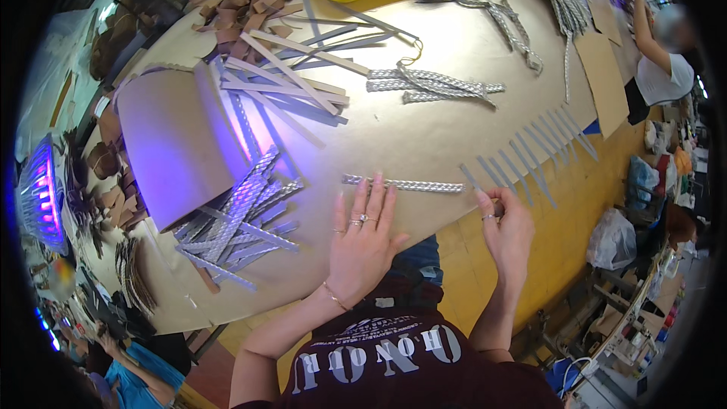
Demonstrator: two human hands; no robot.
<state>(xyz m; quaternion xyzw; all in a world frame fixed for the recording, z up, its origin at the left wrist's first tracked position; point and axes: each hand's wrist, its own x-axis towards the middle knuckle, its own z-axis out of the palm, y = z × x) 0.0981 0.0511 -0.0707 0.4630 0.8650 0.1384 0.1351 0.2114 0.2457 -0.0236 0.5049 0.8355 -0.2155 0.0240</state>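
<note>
A braided silver strip (405, 184) lies flat near the front edge of the tan surface (424, 136), running left to right between the person's two hands. The left hand (362, 238) rests open, fingers spread and palm down, its fingertips touching the strip's left part and pinning it. The right hand (503, 223) is curled narrow at the strip's right end, thumb and fingers pinched together — whether it grips the strip's very tip or one of the loose grey strands (530, 159) hanging over the edge just beside it cannot be told. Judging from this, the step in hand is working the end of the braid, and doing it well seems to call for keeping the left fingertips pressing evenly so the strip stays straight and does not twist, while the right hand works close to the end rather than pulling it off line. To the left sits a heap of finished braided strips (235, 220) partly under a curved cardboard sheet (178, 144) — well apart from the hands. More braided pieces (432, 85) lie further back, and another person (659, 53) works at the far right.
</note>
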